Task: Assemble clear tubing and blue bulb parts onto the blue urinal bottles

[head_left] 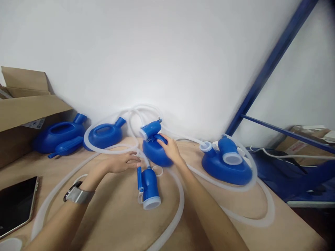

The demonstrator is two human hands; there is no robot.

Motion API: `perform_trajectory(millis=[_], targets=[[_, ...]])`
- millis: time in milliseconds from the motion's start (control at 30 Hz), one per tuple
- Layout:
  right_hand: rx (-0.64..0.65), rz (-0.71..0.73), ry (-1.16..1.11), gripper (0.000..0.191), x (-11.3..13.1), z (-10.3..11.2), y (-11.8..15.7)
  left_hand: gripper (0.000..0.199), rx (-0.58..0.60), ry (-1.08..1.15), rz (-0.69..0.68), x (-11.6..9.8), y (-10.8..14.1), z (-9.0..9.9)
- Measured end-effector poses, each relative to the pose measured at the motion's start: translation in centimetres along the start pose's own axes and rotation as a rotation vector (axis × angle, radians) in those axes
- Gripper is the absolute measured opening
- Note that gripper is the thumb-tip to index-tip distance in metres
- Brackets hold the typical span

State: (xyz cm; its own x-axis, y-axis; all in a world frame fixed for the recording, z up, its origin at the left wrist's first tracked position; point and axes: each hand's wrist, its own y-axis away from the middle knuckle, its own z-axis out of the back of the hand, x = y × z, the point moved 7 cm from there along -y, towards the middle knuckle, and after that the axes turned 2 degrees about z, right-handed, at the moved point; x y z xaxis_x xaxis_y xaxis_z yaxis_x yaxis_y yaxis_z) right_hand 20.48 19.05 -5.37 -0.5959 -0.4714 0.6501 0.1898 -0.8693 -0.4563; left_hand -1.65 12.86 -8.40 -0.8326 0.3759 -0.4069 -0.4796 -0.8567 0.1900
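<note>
My right hand (170,149) has its fingers round the handle of the middle blue bottle (154,153); a blue cup piece with a translucent rim (151,130) rests at that bottle's top. Just left of it, my left hand (123,162) is open, its fingers loosely stretched toward a clear hose. Below those fingertips a second blue cup piece (150,184), with a side handle and a white rim, lies on the brown table (115,216). Clear hose (180,205) loops around both hands.
Two blue bottles (106,135) and a small blue piece (68,146) sit at the left by a cardboard box (31,108). On the right are another bottle (225,170) and cup piece (229,150). A tablet (17,205) lies front left; a blue metal frame (272,66) stands right.
</note>
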Motion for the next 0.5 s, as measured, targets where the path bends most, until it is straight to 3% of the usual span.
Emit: perform_trajectory(millis=[333,500], targets=[[0.025,-0.091,0.301,0.046,-3.2,2.4,0.4,0.068,0.007,-0.034,0.047,1.2,-0.2,-0.3],[-0.009,-0.078,0.342,0.056,-1.7,2.3,2.4,0.077,-0.07,-0.067,0.027,1.8,-1.1,-0.9]])
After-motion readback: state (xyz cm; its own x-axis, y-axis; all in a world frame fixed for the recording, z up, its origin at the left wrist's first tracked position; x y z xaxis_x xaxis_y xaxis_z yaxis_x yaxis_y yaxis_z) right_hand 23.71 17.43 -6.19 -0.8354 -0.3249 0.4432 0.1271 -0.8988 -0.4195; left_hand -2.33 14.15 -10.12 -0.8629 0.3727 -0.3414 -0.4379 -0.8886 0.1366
